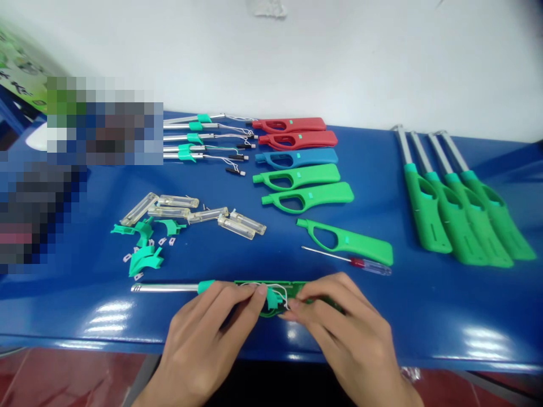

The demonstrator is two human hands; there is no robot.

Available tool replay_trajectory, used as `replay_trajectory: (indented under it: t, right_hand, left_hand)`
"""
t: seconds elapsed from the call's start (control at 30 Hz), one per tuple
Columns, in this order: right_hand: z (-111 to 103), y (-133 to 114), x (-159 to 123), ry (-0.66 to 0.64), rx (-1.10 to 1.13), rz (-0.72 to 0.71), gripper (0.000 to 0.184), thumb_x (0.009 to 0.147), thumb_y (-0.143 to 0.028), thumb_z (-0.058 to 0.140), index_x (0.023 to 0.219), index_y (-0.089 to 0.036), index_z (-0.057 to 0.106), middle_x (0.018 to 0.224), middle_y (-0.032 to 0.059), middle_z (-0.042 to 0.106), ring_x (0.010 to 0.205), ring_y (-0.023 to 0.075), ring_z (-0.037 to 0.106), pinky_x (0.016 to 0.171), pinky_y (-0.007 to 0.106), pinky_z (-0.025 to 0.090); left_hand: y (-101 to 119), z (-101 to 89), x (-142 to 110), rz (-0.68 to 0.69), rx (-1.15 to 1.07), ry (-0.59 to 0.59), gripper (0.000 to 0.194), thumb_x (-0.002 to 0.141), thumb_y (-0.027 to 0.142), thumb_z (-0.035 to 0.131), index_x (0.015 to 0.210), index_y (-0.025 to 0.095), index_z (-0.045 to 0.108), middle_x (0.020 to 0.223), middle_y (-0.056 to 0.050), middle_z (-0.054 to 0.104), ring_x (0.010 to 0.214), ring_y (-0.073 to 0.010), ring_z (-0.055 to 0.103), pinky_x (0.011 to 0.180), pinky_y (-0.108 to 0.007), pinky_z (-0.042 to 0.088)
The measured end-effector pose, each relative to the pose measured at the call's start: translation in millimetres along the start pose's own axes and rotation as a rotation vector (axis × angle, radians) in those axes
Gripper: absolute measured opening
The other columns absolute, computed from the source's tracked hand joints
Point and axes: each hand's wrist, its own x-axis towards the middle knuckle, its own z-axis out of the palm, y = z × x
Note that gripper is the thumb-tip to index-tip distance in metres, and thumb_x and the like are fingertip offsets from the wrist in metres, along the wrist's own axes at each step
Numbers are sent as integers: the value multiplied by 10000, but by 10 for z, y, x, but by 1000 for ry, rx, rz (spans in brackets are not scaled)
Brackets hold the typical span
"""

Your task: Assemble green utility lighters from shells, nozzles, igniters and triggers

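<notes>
At the near edge of the glossy blue table, our left hand pinched thin white wires over an open green plastic lighter shell, seemingly to keep them seated; whether our right hand clamped anything, we could not tell

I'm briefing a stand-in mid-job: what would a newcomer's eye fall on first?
Probably the left hand and right hand at the near edge of the blue table, over white wires and an open green casing. Next, four green lighters side by side at right, then red, blue and green handle shells stacked in rows beyond the hands.
</notes>
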Motion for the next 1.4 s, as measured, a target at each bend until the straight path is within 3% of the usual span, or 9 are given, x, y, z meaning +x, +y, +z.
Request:
replay_trajectory:
  t: [0.23,0.43,0.77,0.97,1.07,1.23,1.4]
  right_hand:
    - [5,6,-62,36,-131,-64,175,965,-36,695,1032,-193,737,983,48,737,866,166,645,707,281,576]
    - [-69,77,-146,-26,-279,-147,276,964,-110,744,1227,-195,743,1010,55,745,902,183,643,771,336,557]
    - [-41,44,-106,27,-266,-116,209,982,-142,725,1171,-208,788,948,51,740,835,183,630,739,335,519]
    - [-56,99,-168,10,-279,-127,242,1000,-152,700,1230,-209,745,998,42,748,866,178,677,785,345,554]
    - [-57,108,-186,31,-261,-117,264,1003,-148,693,1258,-206,727,1002,38,756,868,176,698,791,343,565]
    - [-69,98,-192,65,-262,-153,244,976,-114,715,1197,-209,752,1013,43,757,888,187,700,819,357,552]
    - [-62,106,-176,67,-277,-149,259,1004,-179,707,1260,-209,724,1215,81,723,1087,236,647,975,414,494]
  left_hand:
    - [19,-5,14,-32,-4,-22,293,1117,210,479,1295,217,712,1017,-32,760,897,-144,716,770,-241,583]
    - [26,-40,74,18,37,-8,324,1127,178,423,1224,177,732,999,-53,736,891,-150,681,741,-249,559]
    - [43,-69,48,17,59,-25,316,1123,155,431,1282,181,703,1069,-58,716,953,-157,645,752,-242,552]
    - [-6,-52,-77,14,137,-103,429,1114,134,366,1420,227,652,1178,-95,698,1124,-206,596,792,-248,578]
    - [4,-52,-93,42,115,-71,448,1075,63,420,1429,216,648,1208,-90,705,1117,-214,591,820,-277,577]
    - [35,-175,-7,-78,44,56,429,977,-54,597,1313,194,697,1172,-45,734,1059,-189,633,964,-358,526]
    - [-88,-283,-11,-172,-40,138,344,966,-27,656,1196,218,730,1156,-40,713,1132,-220,631,1013,-432,498]
